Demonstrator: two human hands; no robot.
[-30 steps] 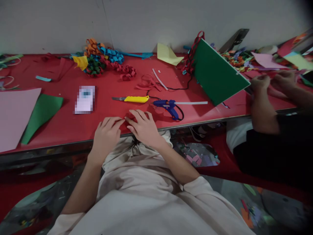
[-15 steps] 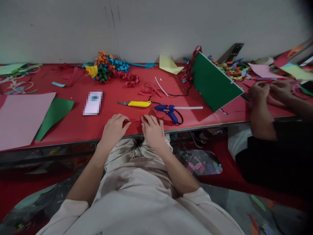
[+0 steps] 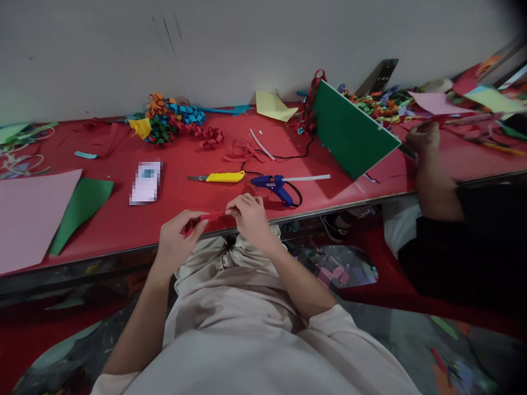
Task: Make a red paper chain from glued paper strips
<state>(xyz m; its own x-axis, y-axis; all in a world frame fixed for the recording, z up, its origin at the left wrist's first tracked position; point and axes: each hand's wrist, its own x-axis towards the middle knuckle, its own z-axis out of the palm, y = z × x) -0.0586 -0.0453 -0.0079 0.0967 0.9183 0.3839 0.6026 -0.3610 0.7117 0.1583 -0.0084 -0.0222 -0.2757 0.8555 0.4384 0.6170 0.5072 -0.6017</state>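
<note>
A red paper strip [image 3: 214, 216] is stretched between my two hands at the table's front edge. My left hand [image 3: 178, 235] pinches its left end, where a red bit shows between thumb and fingers. The other end is in the closed fingers of my right hand [image 3: 249, 215]. Just beyond my hands lies a yellow utility knife [image 3: 224, 176], blade out to the left. A blue hot glue gun [image 3: 275, 186] with a long white glue stick in its back rests right behind my right hand.
On the red table [image 3: 173, 192] lie a phone [image 3: 146, 182], green paper [image 3: 84, 211] and pink paper [image 3: 33, 214] to the left. Curled paper strips [image 3: 173, 120] are heaped at the back. A green board [image 3: 354, 131] leans at the right, beside a co-worker's hand [image 3: 426, 137].
My left hand has drawn left and nearer to me, and the red strip now shows taut between my hands. The view has shifted slightly. One of the co-worker's hands has left sight.
</note>
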